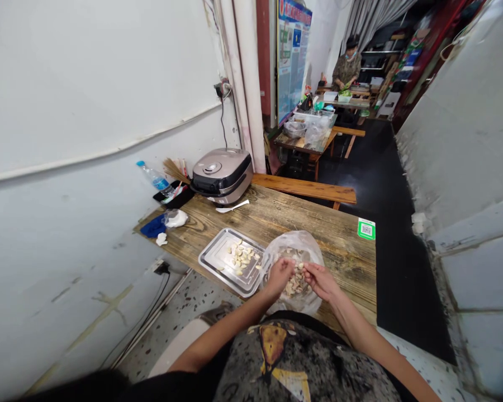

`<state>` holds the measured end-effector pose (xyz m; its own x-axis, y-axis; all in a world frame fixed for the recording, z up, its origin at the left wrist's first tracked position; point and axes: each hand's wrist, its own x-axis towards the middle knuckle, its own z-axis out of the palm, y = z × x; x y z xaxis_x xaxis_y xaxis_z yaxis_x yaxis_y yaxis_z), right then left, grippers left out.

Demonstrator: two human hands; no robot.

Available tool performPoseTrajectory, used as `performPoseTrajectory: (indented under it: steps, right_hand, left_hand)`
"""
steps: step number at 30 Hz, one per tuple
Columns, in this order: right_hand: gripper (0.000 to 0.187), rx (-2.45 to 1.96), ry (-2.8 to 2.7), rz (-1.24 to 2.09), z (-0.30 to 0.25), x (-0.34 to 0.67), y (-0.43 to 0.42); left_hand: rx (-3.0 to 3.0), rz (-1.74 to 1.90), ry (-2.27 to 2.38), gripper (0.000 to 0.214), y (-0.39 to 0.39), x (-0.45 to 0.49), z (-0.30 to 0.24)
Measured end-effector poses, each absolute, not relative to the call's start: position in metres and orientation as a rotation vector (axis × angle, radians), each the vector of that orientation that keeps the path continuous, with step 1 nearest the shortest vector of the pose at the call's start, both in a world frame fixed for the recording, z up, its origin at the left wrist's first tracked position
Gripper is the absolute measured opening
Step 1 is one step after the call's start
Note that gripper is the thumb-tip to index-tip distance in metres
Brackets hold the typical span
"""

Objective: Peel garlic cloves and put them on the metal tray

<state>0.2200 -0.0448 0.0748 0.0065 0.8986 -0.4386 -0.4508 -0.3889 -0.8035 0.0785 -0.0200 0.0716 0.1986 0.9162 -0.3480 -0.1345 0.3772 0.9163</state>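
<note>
A clear plastic bag (312, 245) stands wide open on the wooden table, with unpeeled garlic cloves and loose skins (295, 286) inside. Over its mouth my right hand (322, 281) pinches a pale garlic clove (300, 266) between thumb and fingertips. My left hand (280, 274) is close beside it, fingers drawn together in a pinch; whatever lies between them is too small to make out. To the left, a metal tray (212, 249) touching or nearly touching the bag carries several peeled, whitish cloves (242, 255).
A rice cooker (222, 173) and a white spoon (233, 207) occupy the table's far side. Leftward are a water bottle (155, 178), a blue cloth (153, 226) and a small white bag (176, 218). A bench (305, 188) runs behind. Farther back, a person (347, 67) handles greens at another table.
</note>
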Motion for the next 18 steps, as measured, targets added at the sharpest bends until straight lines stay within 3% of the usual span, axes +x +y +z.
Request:
performPoseTrajectory:
  steps: [5,9,13,18]
  right_hand:
    - [0.026,-1.246,-0.606,1.612,0.072,0.218,-0.046]
    - [0.029,-1.408,-1.023,1.497,0.058,0.220,-0.040]
    - [0.027,-1.729,-1.593,1.138,0.031,0.227,-0.030]
    - [0.016,-1.791,-1.838,1.022,0.001,0.227,-0.030]
  left_hand:
    - [1.068,0.940,0.986,0.021,-0.017,0.084,0.076]
    - [1.151,0.886,1.053,0.019,-0.010,0.077,0.072]
    - [1.152,0.951,1.388,0.024,0.009,0.042,0.059]
    - [1.117,0.898,1.782,0.021,0.042,-0.023,0.041]
